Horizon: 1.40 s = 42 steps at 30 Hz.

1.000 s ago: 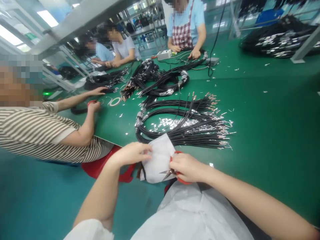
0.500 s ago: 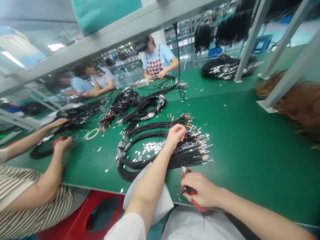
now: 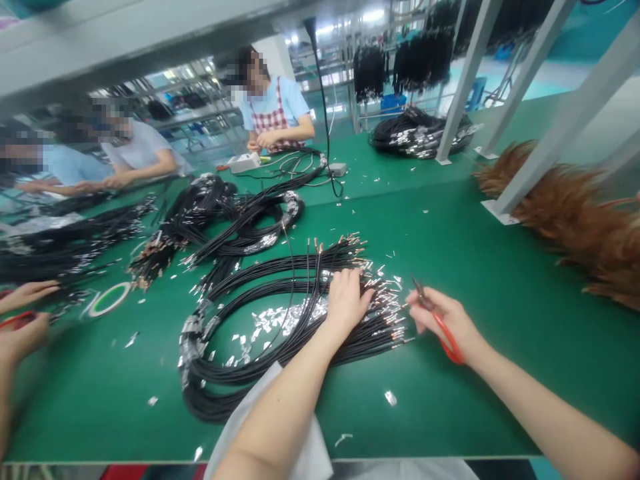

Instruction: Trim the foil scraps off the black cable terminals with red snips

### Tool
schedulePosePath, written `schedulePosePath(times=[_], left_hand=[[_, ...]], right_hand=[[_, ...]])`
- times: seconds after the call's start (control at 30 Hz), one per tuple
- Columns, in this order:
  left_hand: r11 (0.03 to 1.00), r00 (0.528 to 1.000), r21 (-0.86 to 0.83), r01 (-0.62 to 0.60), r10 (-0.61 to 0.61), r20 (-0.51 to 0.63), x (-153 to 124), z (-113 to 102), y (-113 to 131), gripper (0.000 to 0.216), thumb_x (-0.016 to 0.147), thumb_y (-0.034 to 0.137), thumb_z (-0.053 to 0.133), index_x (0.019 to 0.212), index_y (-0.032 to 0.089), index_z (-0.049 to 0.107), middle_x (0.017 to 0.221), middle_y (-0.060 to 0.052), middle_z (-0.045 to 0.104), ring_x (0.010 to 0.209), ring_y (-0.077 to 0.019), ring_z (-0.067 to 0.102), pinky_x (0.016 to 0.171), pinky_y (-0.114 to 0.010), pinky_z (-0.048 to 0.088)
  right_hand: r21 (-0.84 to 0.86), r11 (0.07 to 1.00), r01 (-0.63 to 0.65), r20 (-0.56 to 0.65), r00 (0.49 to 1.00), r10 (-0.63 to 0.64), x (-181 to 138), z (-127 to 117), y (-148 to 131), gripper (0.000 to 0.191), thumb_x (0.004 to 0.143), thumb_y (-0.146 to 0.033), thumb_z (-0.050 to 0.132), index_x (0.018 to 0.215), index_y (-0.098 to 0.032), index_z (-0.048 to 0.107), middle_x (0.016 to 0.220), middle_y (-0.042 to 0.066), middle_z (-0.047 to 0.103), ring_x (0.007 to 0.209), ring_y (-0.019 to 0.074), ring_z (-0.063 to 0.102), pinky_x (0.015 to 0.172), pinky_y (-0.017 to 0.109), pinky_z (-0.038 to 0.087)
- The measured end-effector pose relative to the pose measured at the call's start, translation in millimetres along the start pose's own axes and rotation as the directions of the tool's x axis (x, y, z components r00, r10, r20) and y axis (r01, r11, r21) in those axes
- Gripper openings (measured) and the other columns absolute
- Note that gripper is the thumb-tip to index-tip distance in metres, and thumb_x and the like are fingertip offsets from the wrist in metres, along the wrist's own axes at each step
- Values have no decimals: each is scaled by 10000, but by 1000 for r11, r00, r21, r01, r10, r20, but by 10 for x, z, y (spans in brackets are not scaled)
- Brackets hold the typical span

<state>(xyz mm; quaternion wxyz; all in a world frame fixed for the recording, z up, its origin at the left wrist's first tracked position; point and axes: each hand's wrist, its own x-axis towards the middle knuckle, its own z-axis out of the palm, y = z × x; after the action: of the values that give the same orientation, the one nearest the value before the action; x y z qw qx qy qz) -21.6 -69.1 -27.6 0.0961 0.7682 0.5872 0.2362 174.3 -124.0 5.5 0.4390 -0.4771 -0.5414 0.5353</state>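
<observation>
A big coil of black cables with bare copper ends lies on the green table in front of me. My left hand rests on the cable ends with its fingers down among them. My right hand sits just right of the cable tips, closed round red-handled scissors whose blades point up and away. Silver foil scraps lie inside the coil.
More black cable bundles lie farther back, and another heap at the far end. A brown feathery pile sits on the right by metal posts. A tape ring lies at left. Other people work along the left side and far end.
My left hand has left the white cloth in my lap and come down on the cable ends. My right hand has carried the scissors up onto the table beside them.
</observation>
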Motion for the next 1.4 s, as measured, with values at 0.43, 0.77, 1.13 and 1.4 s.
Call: schedulePosePath(times=[0.43, 0.77, 1.13, 1.4], left_hand=[[741, 926, -634, 220, 46, 374, 24, -249, 69, 227, 776, 354, 577, 655, 167, 533, 625, 27, 494, 600, -117, 444, 584, -245, 336], [707, 983, -699, 109, 29, 181, -120, -312, 278, 177, 834, 239, 504, 825, 178, 671, 794, -34, 654, 788, -154, 583, 770, -283, 425], [535, 923, -766, 357, -79, 376, -95, -289, 287, 120, 675, 222, 643, 659, 153, 546, 576, 34, 533, 536, -86, 468, 539, -222, 365], [543, 922, -771, 334, -18, 386, -164, -316, 352, 128, 739, 268, 577, 685, 151, 567, 609, 9, 588, 519, -86, 470, 532, -225, 365]], right_hand=[[211, 977, 43, -164, 986, -8, 484, 73, -88, 342, 649, -282, 736, 906, -193, 529, 747, -30, 568, 624, 101, 531, 604, 271, 435], [-21, 989, 149, -159, 976, -150, 333, 21, 84, 183, 735, -251, 644, 876, -210, 534, 737, -3, 584, 662, 131, 575, 653, 301, 495], [-364, 871, 330, -168, 896, -410, 141, 235, -105, 98, 783, -165, 584, 863, -219, 568, 790, 9, 637, 678, 130, 598, 664, 277, 508], [-266, 910, 318, -174, 913, -370, 215, 252, -153, 102, 758, -175, 615, 795, -211, 527, 714, -10, 593, 659, 124, 585, 637, 261, 503]])
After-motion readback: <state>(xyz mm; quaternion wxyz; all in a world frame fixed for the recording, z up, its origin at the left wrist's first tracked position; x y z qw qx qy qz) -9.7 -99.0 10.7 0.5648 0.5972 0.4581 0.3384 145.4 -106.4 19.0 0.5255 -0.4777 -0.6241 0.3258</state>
